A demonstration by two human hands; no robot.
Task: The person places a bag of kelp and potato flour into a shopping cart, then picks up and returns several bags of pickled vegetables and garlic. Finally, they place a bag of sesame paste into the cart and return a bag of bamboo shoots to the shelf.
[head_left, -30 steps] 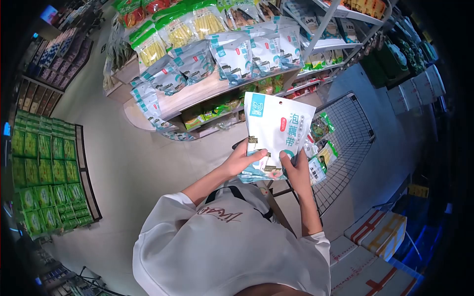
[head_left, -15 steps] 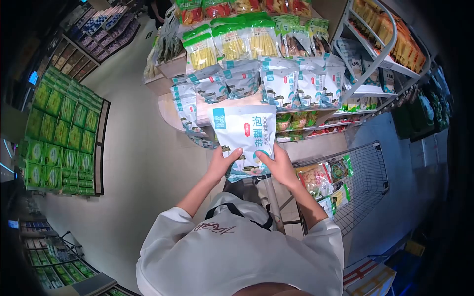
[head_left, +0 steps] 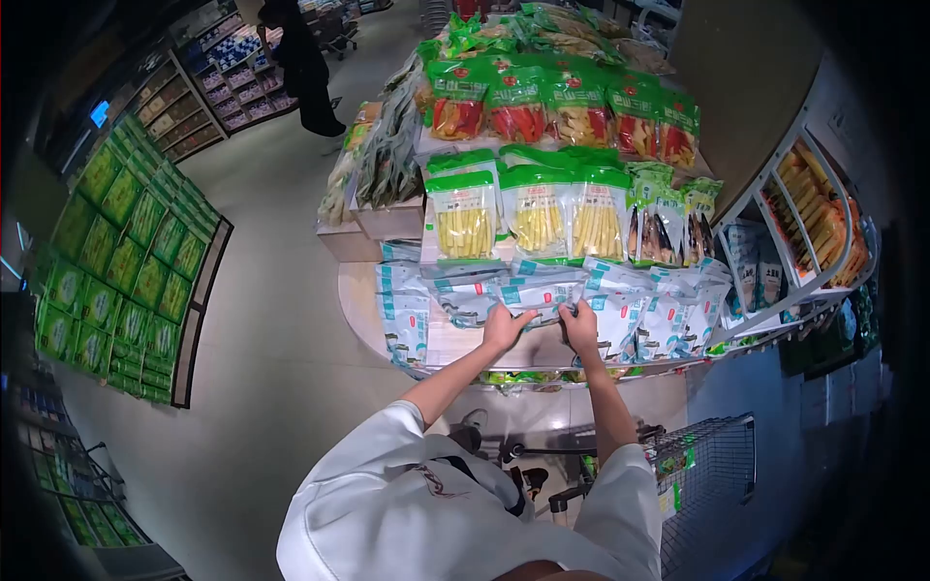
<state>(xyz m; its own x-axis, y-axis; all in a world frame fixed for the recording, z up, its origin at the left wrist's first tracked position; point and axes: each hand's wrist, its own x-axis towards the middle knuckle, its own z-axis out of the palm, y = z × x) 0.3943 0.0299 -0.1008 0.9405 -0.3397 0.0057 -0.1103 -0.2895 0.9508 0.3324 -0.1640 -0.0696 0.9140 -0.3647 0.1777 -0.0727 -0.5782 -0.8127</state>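
Note:
A white-and-teal food packet leans back on the lower tier of the display, among packets of the same kind. My left hand grips its lower left side, thumb across the front. At its lower right edge my right hand is closed, with the fingers partly hidden. To the left stand more teal-and-white packets, and others stand to the right. On the tier above are green-topped bags of pale yellow strips.
Higher up are green bags with red contents. A wire shopping cart with a few packets stands at lower right. A metal rack is at right, a green-box stack at left. A person in black stands far back.
The packet has moved from in front of my body forward onto the display tier, with both hands still on it. My view has shifted, showing more of the upper display and the person in black.

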